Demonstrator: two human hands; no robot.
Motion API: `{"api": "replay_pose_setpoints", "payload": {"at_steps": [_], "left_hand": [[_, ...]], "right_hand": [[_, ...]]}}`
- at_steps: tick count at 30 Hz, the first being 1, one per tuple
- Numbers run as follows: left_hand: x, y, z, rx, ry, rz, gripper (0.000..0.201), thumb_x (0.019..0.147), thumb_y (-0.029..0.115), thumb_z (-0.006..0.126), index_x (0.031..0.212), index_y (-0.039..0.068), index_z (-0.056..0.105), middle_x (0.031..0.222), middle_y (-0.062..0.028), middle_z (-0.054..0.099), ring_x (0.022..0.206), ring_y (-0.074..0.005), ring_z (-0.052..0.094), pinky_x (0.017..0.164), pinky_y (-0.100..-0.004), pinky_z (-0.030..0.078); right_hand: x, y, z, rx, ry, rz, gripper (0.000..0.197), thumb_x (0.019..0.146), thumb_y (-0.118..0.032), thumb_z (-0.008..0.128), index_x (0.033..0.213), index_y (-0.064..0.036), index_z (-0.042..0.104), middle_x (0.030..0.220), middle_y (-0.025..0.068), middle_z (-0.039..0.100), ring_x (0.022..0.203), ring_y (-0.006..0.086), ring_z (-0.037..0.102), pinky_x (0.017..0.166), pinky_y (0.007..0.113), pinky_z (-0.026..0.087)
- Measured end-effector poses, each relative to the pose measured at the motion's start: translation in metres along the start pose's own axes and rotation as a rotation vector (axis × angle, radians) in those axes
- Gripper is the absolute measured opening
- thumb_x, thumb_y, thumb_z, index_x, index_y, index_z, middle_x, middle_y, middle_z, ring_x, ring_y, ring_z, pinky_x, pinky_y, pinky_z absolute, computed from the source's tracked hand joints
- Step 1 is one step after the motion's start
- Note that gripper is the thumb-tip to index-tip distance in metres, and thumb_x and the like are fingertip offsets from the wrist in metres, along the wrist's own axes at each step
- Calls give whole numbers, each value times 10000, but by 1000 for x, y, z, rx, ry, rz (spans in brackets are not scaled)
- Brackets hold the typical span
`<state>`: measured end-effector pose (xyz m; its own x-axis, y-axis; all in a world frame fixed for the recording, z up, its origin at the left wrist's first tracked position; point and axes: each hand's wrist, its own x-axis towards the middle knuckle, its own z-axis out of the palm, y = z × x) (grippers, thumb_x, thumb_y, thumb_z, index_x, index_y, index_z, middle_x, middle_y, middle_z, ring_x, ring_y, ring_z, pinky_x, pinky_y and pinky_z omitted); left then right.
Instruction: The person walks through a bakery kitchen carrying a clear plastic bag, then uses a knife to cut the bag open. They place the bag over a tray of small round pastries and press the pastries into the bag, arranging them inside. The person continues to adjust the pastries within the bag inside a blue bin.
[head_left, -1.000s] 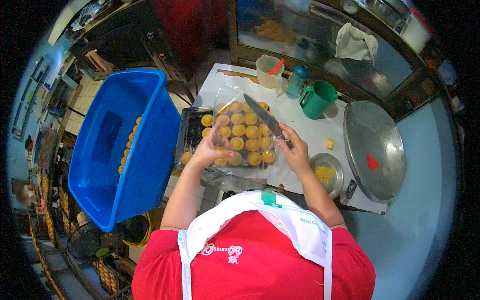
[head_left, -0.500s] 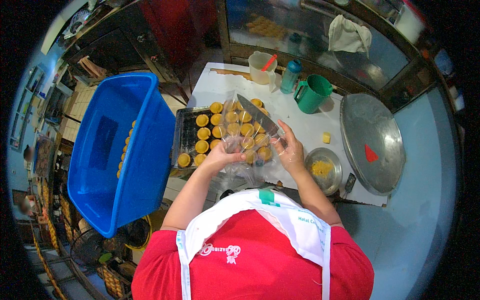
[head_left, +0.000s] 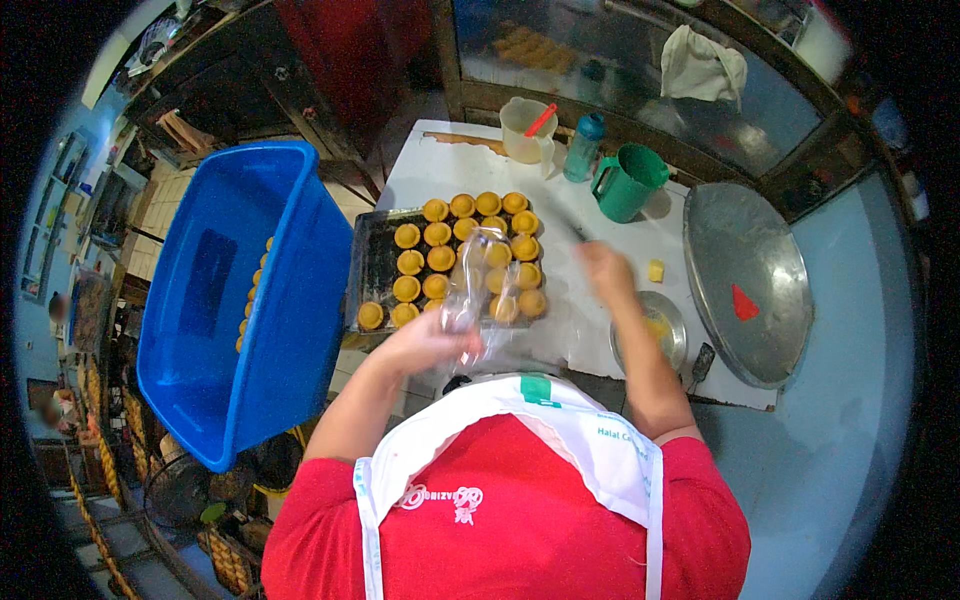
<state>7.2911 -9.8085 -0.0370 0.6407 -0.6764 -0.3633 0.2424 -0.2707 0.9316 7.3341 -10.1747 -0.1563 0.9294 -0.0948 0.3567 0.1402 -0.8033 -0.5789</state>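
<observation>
Gripping a crumpled clear plastic sheet [head_left: 463, 298] over round golden pastries [head_left: 441, 258] on a black rectangular tray [head_left: 376, 255], the left hand [head_left: 425, 343] is closed; the blurred right hand [head_left: 608, 270] holds a grey knife [head_left: 573, 226] above the white counter [head_left: 425, 170].

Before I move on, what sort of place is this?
Probably a small bakery or home kitchen, judging by the black tray of round pastries, the green jug and the white apron.

Pastries [head_left: 440, 258] sat on a tray [head_left: 378, 252] on the tabletop [head_left: 578, 325], a plastic bag [head_left: 468, 295] above some of them. A tub [head_left: 322, 260] stood left of the tray; behind, left to right, a pitcher [head_left: 521, 142], bottle [head_left: 582, 155] and jug [head_left: 630, 188]. Rightward lay a bowl [head_left: 672, 325], then a pan [head_left: 745, 245].
</observation>
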Motion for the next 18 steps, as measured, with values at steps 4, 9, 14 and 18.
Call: {"api": "replay_pose_setpoints", "payload": {"at_steps": [4,9,14,18], "left_hand": [[-29,-21,-21,-27,190,-79,157,880,200,757,917,58,703,800,-7,669,737,-100,607,684,-289,504],[13,-17,-9,3,186,36,198,896,220,749,940,36,689,806,7,656,727,-95,587,655,-262,468],[11,-22,-7,25,188,-37,298,863,222,783,1066,28,683,859,-13,677,821,-119,620,742,-274,493],[17,-50,-24,-238,510,239,722,772,192,845,1389,17,513,1251,-107,602,1137,-234,598,981,-340,480]], "right_hand": [[42,-1,-80,125,1,366,402,978,-436,590,1037,-55,705,853,162,704,729,257,654,683,371,507],[36,-84,-44,905,-427,290,501,965,-505,597,1102,-33,697,926,78,700,477,16,426,421,170,306],[20,-106,-27,1142,-660,352,391,924,-389,695,1068,-26,684,927,86,724,469,14,441,423,172,334],[11,-115,-14,1002,-681,323,262,872,-261,775,1007,-70,658,805,29,707,478,15,454,432,180,355]]}}
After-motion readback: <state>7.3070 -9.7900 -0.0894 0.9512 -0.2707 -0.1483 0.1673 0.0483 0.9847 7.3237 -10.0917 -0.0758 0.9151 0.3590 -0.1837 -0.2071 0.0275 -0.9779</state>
